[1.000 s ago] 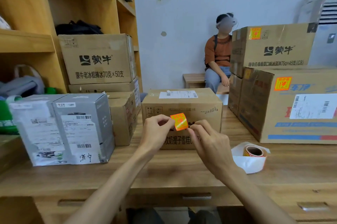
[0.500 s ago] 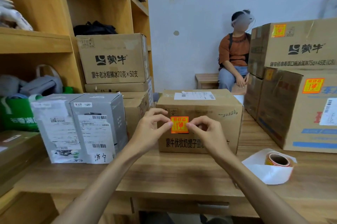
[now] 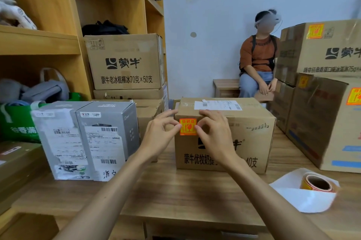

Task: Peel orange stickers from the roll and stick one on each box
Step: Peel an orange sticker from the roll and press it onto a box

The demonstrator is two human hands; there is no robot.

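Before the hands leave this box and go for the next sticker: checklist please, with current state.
1. Orange square sticker on the front of the middle brown cardboard box: ok, upper left corner, upright.
2. Sticker pressed fully flat: cannot tell; left hand and right hand pinch its side edges.
3. Hands free: not ok, both on the sticker.
4. Orange sticker roll at hand: ok, lying on white backing paper on the wooden table, right side.
5. Next box without a sticker: ok, the grey printed boxes on the left show none on their visible faces.
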